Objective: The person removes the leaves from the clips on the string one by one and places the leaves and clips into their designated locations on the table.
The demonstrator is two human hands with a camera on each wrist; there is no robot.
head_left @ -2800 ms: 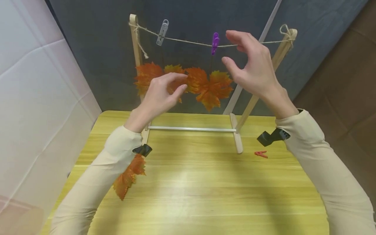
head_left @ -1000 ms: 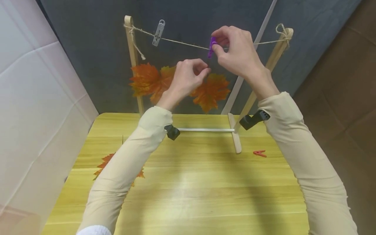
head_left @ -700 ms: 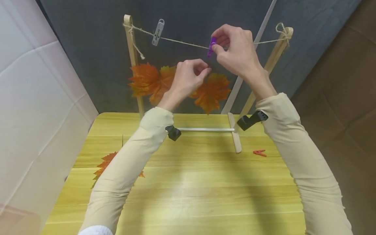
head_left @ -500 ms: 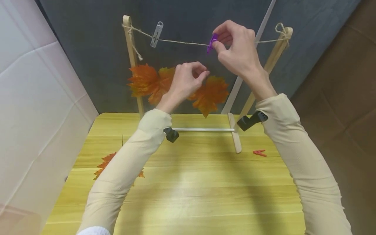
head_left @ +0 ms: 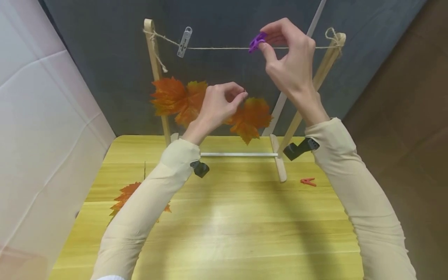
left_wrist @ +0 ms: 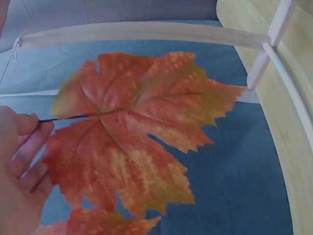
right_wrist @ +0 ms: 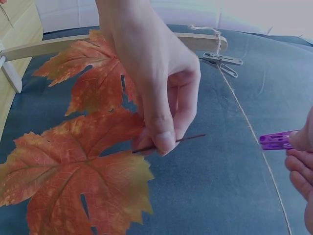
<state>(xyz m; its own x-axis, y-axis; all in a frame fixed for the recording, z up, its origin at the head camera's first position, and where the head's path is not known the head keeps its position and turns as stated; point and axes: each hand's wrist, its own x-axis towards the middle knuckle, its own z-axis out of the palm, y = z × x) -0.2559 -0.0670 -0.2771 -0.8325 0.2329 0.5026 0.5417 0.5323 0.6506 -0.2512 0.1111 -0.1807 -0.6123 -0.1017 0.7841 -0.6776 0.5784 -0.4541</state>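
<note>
My left hand pinches the thin dark stem of an orange maple leaf, and the leaf hangs below the string. The stem's end sticks out past the fingertips, apart from any clip. Higher up and to the right, my right hand pinches a purple clothespin between thumb and fingers. Its tip is at the string; whether it still bites the string I cannot tell. A second maple leaf hangs below a grey clothespin at the string's left part.
The string runs between two wooden posts, joined low down by a white rod. On the wooden table a red clothespin lies at right. Another leaf lies at left, partly covered by my left sleeve.
Both hands came to the purple clothespin and the leaf stem. The leaf has come away from the clothespin and moved down with my left hand; my right hand tilted and raised the clothespin.
</note>
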